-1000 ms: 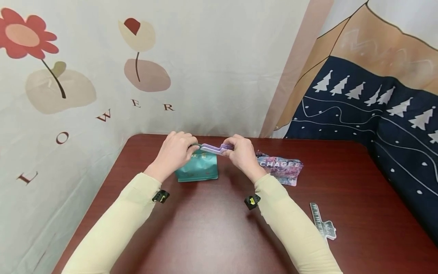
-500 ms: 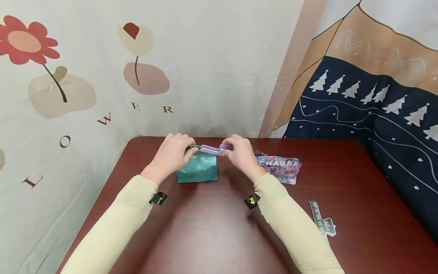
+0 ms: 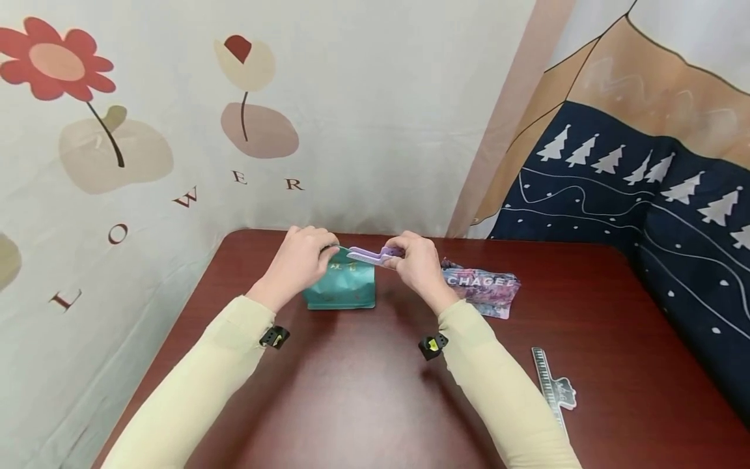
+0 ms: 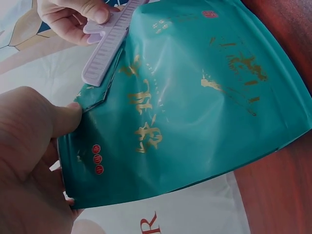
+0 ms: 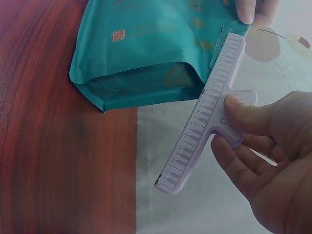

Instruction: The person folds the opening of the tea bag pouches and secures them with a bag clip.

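A teal pouch with gold characters stands upright on the table toward the back. My left hand pinches its top corner, thumb in front, as the left wrist view shows. The pouch's top edge is folded over there. My right hand pinches the handle of a lilac clip between thumb and fingers. The clip's long bar, printed with piano keys, lies along the pouch's top edge, and its near end sticks out past the pouch in the right wrist view.
A pink and blue CHAGEE pouch stands right of my right wrist. Farther forward on the right lies a grey and white clip, by my right sleeve. Behind the brown table hangs a printed curtain.
Both hands keep their holds on the pouch and the clip. The clip's far end sits slightly farther from my left thumb. The head view has shifted a little.
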A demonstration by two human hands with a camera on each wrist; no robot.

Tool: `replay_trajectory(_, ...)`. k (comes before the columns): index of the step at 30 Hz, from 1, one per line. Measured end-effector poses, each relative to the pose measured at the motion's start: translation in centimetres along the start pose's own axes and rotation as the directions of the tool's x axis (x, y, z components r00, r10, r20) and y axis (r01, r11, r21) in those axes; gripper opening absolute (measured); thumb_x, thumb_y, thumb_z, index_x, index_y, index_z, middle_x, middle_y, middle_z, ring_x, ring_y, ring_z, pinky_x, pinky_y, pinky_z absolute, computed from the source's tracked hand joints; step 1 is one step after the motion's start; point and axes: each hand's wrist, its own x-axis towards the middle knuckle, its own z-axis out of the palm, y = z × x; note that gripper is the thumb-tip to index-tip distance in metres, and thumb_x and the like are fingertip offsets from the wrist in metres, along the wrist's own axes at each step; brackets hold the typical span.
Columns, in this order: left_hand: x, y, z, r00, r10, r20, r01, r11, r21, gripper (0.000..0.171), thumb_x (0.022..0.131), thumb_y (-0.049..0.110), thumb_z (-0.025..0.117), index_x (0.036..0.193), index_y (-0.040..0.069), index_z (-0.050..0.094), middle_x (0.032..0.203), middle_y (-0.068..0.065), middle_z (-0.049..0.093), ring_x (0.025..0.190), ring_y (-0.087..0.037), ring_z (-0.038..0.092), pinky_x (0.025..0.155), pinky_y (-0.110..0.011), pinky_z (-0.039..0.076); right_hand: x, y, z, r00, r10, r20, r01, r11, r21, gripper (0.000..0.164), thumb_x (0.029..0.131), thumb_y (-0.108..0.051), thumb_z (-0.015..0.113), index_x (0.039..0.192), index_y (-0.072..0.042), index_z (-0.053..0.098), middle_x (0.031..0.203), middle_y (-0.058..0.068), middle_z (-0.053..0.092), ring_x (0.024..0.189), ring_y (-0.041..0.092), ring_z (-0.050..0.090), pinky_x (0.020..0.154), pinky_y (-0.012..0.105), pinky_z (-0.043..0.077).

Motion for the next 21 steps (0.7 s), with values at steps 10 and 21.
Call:
replay_trajectory(10,-0.12,-0.25,0.01,0.999,0.003,-0.037,-0.004,0.999,-0.040,0.004,0.095,0.006,0.072,0.093,0.007,0.076,0.088,-0.005,0.072,0.082,-0.027,0.063,0.082,-0.046,0.043,-0.29,0.29,0.60,0.998,-0.045,-0.035,0.047,0.998,0.052,0.017,0.088,-0.010,0.082,0.104,-0.009,0.081,0.094,0.004,0.067,0.083,0.022,0.061,0.075,0.034,0.058)
replay_trajectory(21,0.16,-0.26,0.39,1.000,0.012,-0.024,-0.013,0.999,-0.043,0.005,0.096,0.008,0.072,0.096,0.008,0.076,0.087,-0.005,0.071,0.082,-0.026,0.062,0.082,-0.046,0.042,-0.16,0.19,0.92,0.984,-0.149,-0.095,0.156,0.985,0.072,0.018,0.085,-0.006,0.084,0.102,-0.006,0.081,0.091,0.006,0.068,0.080,0.022,0.062,0.074,0.035,0.056)
